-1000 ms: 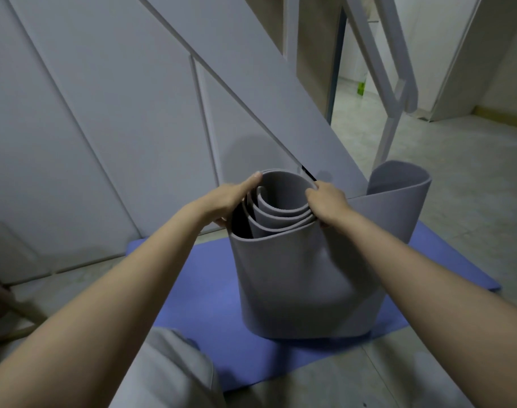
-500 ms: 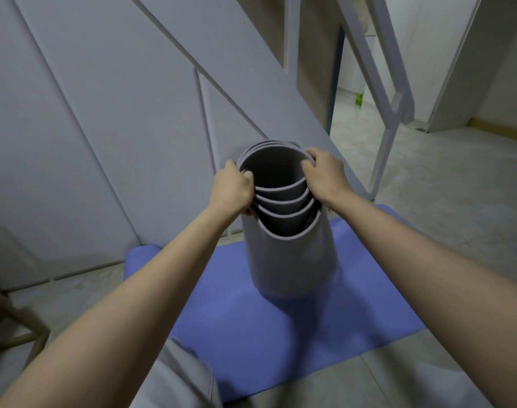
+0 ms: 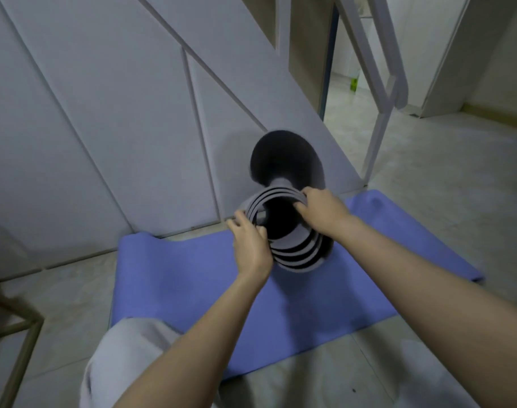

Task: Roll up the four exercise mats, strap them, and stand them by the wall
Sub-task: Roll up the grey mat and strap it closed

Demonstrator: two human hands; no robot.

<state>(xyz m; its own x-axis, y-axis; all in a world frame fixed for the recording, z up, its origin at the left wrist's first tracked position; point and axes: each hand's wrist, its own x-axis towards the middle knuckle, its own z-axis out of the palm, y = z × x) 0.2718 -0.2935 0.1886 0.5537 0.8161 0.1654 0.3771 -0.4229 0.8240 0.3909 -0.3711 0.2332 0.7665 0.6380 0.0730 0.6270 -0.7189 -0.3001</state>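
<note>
Both hands are on the grey mat [image 3: 298,260], which is rolled into a loose tube with its open end facing me. The left grip [image 3: 251,245] is curled over the near-left rim and pinches the outer layers. The right grip [image 3: 322,213] hooks its fingers over the far-right rim into the hollow. So both grips are closed on the mat, neither hanging free.

Why hold it this way: I judge that opposite sides of the rim give me leverage to twist the coils tighter. They're gapped, with about four layers showing dark space between. It's too slack to strap as it is, and I see no strap anywhere.

A dark flared part [image 3: 286,160] of the same mat shows beyond the rim, blurred. I can't tell whether it's the inner coil pushed out or the far end.

The tube is over the blue mat [image 3: 192,275], but I can't see whether its hidden end touches it. The blue mat lies flat on the tiled floor [image 3: 442,172], unrolled, its far edge just beside the grey panelled wall [image 3: 104,113], so it still needs doing.

Room: a white stair rail [image 3: 378,83] is on the right, with a doorway behind it. A wooden frame [image 3: 16,334] is at lower left, and my knee in pale trousers [image 3: 128,348] is at the bottom. Only two mats are in view.
</note>
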